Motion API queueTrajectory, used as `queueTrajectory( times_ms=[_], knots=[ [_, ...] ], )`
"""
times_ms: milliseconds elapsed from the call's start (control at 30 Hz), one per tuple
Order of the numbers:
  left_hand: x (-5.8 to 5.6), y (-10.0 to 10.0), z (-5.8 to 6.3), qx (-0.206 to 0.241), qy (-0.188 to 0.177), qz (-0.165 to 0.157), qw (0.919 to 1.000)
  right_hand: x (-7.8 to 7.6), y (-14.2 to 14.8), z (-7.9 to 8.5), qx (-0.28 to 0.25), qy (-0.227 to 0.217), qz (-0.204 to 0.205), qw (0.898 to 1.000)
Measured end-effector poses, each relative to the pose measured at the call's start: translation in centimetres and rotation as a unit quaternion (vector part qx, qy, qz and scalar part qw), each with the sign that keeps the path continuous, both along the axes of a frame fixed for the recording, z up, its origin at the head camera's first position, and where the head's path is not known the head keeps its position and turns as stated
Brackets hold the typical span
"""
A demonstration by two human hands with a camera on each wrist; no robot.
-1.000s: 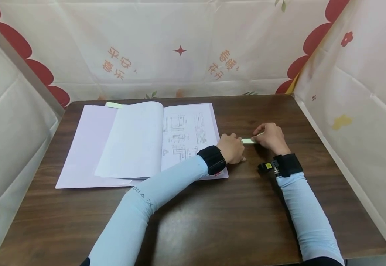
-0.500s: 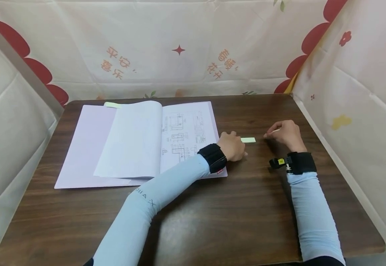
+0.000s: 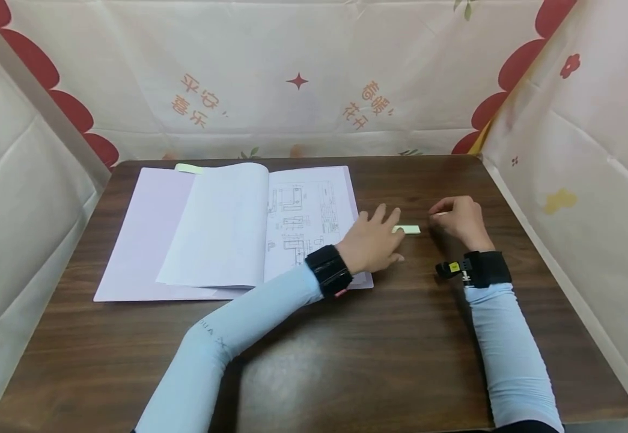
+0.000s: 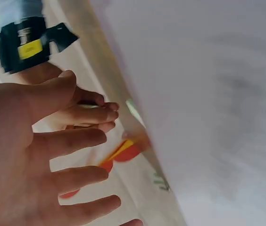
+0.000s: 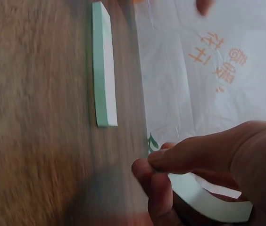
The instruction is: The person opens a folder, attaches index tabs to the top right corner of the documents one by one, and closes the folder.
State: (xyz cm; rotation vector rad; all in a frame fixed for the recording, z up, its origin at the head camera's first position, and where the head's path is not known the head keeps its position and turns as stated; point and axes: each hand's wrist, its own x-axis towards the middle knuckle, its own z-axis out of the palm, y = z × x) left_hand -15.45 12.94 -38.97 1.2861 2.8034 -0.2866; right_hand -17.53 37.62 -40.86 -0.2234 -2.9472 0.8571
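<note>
My left hand [image 3: 372,243] is spread over the right edge of the open book [image 3: 305,234], fingers straight. Its fingertips overlap the near end of a small pale green sticky note pad [image 3: 411,230] on the table. To the right of that pad, my right hand [image 3: 458,221] pinches a single sticky note [image 5: 211,201] between thumb and fingertips; the strip curves below the fingers in the right wrist view. There the pad's thick green edge and white side show, apart from the hand. Technical line drawings cover the book's right page, while its left page looks blank.
A pale green tab [image 3: 188,169] sticks out at the top of the lilac cover [image 3: 130,258]. The brown wooden table [image 3: 378,355] is enclosed by patterned cloth [image 3: 297,36] behind and at both sides.
My right hand has drawn rightward from the pad with the sticky note pinched in it. My left hand has let go of the pad's end, spreading its fingers and shifting slightly left.
</note>
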Motion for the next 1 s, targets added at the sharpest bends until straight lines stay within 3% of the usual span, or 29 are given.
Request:
queueTrajectory(
  times_ms=[100,267,467,600,733,867,1000],
  knots=[
    [0.0,-2.9,-0.1,0.045,-0.013,0.017,0.9988,-0.2,-0.9,0.1,-0.008,0.016,0.014,1.000],
    [-0.2,-8.3,-1.3,0.094,-0.070,0.071,0.9906,-0.3,-2.6,0.3,-0.012,0.037,0.036,0.999],
    [0.1,-11.8,-2.4,0.082,-0.074,0.105,0.9883,-2.0,-5.3,0.3,-0.035,0.018,0.093,0.995],
    [0.3,-12.2,-2.9,0.072,-0.087,0.102,0.9883,-4.8,-7.6,-0.2,-0.089,-0.011,0.111,0.990],
    [0.3,-12.3,-2.9,0.068,-0.106,0.105,0.9865,-8.9,-10.2,-0.6,-0.143,-0.020,0.107,0.984],
    [0.2,-12.3,-2.9,0.061,-0.109,0.110,0.9861,-12.7,-12.0,-0.9,-0.197,-0.038,0.080,0.976],
    [0.0,-12.1,-3.0,0.065,-0.108,0.107,0.9863,-14.9,-12.6,-1.1,-0.230,-0.072,0.046,0.969]
  ],
)
